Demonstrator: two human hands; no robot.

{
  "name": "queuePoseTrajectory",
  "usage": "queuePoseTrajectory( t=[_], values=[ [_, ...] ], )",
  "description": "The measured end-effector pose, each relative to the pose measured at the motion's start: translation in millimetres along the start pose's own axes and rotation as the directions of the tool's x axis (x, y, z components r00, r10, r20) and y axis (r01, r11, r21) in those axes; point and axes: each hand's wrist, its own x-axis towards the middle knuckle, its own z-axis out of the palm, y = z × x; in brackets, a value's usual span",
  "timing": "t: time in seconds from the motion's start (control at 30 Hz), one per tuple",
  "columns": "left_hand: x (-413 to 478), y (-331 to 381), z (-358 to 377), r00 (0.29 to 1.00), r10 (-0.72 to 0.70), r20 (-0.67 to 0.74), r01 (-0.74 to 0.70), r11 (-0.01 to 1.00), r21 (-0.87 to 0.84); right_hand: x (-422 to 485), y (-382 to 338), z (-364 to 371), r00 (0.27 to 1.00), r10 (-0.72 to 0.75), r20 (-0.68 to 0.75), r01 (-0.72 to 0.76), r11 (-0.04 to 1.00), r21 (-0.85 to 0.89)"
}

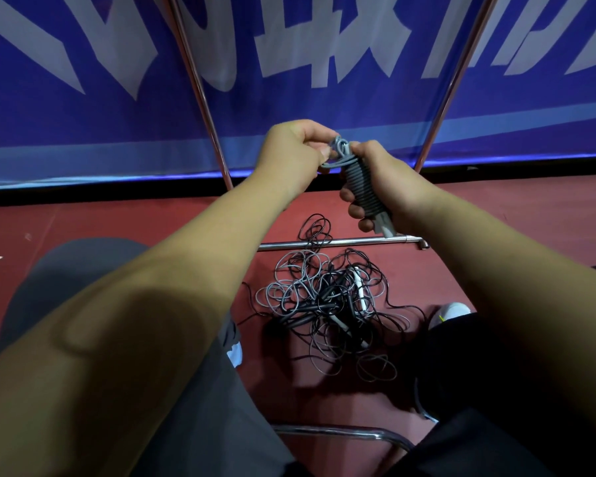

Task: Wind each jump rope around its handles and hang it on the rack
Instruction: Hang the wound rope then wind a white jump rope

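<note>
Grey rope bundle (361,187) in right hand (394,191), banner (83,132) lettering cropped

Two hands are showing, the left hand (291,151) and the right hand (382,180), and together they are holding one wound jump rope (360,185), grey and coiled round its handles. On the floor nearer in, one tangled heap (327,301) of black and grey cords is lying with at least one white handle (360,290) showing, though the number of ropes in it cannot be told. Two slanting metal rack poles are standing far off, the left pole (200,94) and the right pole (456,80), with one floor bar (341,242) lying below them, one blue banner (83,125) hanging behind and one white shoe (453,311) peeking in at the right.
</note>
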Motion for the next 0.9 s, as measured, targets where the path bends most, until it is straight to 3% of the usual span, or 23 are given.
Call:
queuePoseTrajectory(
  t=[0.17, 0.37, 0.53, 0.7, 0.9],
  values=[
    [4, 2, 3, 0.999, -0.037, -0.028, 0.038, 0.999, 0.035, 0, 2, 1, 0.999, 0.003, -0.053, 0.0, 0.998, 0.061],
    [7, 1, 4, 0.997, -0.067, 0.04, 0.07, 0.994, -0.083, 1, 5, 2, 0.996, -0.022, -0.086, 0.029, 0.996, 0.08],
    [8, -1, 7, 0.999, -0.032, 0.025, 0.036, 0.983, -0.178, 3, 1, 0, 0.997, -0.044, -0.066, 0.045, 0.999, 0.014],
    [7, -7, 8, 0.992, -0.117, -0.048, 0.093, 0.934, -0.345, 3, -3, 0, 0.995, -0.038, -0.093, 0.028, 0.993, -0.113],
    [5, -3, 11, 0.996, -0.085, -0.017, 0.078, 0.968, -0.238, 3, 0, -1, 0.977, -0.046, -0.207, 0.009, 0.984, -0.178]
  ],
)
